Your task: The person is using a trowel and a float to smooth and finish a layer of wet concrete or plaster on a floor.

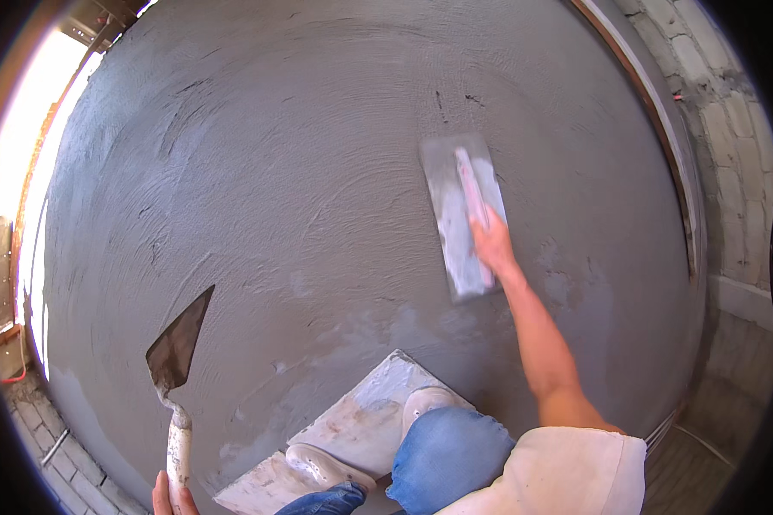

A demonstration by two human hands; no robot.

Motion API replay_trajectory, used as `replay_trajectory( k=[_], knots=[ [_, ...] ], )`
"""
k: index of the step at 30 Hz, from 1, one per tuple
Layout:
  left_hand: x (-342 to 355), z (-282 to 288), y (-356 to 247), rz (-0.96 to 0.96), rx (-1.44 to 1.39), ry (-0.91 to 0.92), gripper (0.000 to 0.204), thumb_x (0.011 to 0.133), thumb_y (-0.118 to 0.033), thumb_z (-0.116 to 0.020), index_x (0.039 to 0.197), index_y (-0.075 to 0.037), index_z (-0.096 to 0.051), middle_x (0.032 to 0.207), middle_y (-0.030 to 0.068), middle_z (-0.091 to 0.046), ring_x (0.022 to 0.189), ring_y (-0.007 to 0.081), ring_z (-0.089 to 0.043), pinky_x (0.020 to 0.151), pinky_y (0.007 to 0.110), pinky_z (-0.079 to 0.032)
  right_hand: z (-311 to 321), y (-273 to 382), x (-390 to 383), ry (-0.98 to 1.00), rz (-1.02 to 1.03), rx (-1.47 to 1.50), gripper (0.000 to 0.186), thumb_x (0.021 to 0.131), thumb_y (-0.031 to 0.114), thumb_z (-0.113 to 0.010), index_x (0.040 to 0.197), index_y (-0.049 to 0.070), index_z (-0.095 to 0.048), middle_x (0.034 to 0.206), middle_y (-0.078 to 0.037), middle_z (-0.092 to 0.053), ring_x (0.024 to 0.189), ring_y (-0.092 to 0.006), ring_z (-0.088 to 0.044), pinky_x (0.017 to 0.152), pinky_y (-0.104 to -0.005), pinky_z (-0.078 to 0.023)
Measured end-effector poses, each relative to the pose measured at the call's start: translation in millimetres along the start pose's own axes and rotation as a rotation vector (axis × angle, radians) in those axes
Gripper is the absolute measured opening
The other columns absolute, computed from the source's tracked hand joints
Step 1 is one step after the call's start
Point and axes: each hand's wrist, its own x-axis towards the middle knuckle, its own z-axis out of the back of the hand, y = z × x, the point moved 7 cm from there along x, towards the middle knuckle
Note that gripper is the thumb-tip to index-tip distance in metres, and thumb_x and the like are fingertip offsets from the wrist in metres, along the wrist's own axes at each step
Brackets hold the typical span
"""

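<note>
My right hand [493,243] is wrapped round the pink handle of a rectangular plastering trowel [455,210]. Its flat blade lies on the wet grey cement surface [318,172], right of the middle. At the lower left, my left hand [173,499] grips the pale, cement-stained handle of a pointed brick trowel [180,343], whose dark blade points up and away; only fingertips show at the picture's lower edge. Curved smoothing marks run across the cement, with a few rough scratches beyond the plastering trowel.
Pale, cement-smeared boards [361,421] lie under my shoes [331,466]. A long wooden strip [644,94] edges the cement on the right, beside a block wall [734,146]. More blocks [73,481] border the lower left, and bright light enters at the far left.
</note>
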Motion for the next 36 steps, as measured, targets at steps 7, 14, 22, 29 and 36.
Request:
replay_trajectory(
  k=[7,14,22,29,36],
  knots=[
    [-1,-2,4,0.031,0.007,0.025,0.031,0.088,-0.013,-0.063,0.111,0.006,-0.062,0.102,0.0207,-0.065,0.088,0.0281,-0.063,0.076,0.034,-0.049,14,-25,-111,0.032,-0.033,0.104,0.041,0.089,0.014,-0.052,0.127,-0.001,-0.048,0.105,-0.019,-0.063,0.1,-0.0246,-0.061,0.086,-0.0346,-0.046],
    [-2,-9,10,0.059,0.007,0.028,0.031,0.088,-0.011,-0.063,0.112,0.007,-0.06,0.103,0.0201,-0.065,0.087,0.0251,-0.063,0.074,0.032,-0.05,44,-24,-14,0.017,0.123,-0.061,0.041,0.089,0.017,-0.055,0.125,-0.002,-0.051,0.108,-0.018,-0.063,0.098,-0.0208,-0.06,0.085,-0.0311,-0.046],
    [-1,-4,6,-0.021,-0.045,-0.037,0.028,0.087,-0.01,-0.064,0.11,0.006,-0.062,0.1,0.0195,-0.066,0.084,0.0252,-0.063,0.072,0.033,-0.05,82,2,-60,0.391,0.022,-0.225,0.038,0.089,0.021,-0.055,0.122,0.002,-0.054,0.093,-0.009,-0.063,0.081,-0.016,-0.06,0.069,-0.0313,-0.049],
    [2,1,-9,-0.094,-0.01,-0.044,0.028,0.087,-0.011,-0.063,0.11,0.006,-0.063,0.099,0.0194,-0.066,0.084,0.0246,-0.064,0.072,0.032,-0.05,108,33,76,-0.008,-0.1,0.302,0.029,0.092,0.024,-0.053,0.113,0.004,-0.057,0.062,0.002,-0.05,0.043,-0.0078,-0.043,0.039,-0.0268,-0.037],
    [4,-3,-13,-0.111,-0.036,-0.038,0.028,0.087,-0.012,-0.064,0.109,0.005,-0.063,0.099,0.0187,-0.067,0.084,0.0249,-0.064,0.073,0.032,-0.05,58,28,193,-0.158,-0.205,0.31,0.048,0.087,0.03,-0.056,0.124,0.001,-0.051,0.071,-0.009,-0.059,0.046,-0.0154,-0.054,0.042,-0.0303,-0.045]
  ],
)
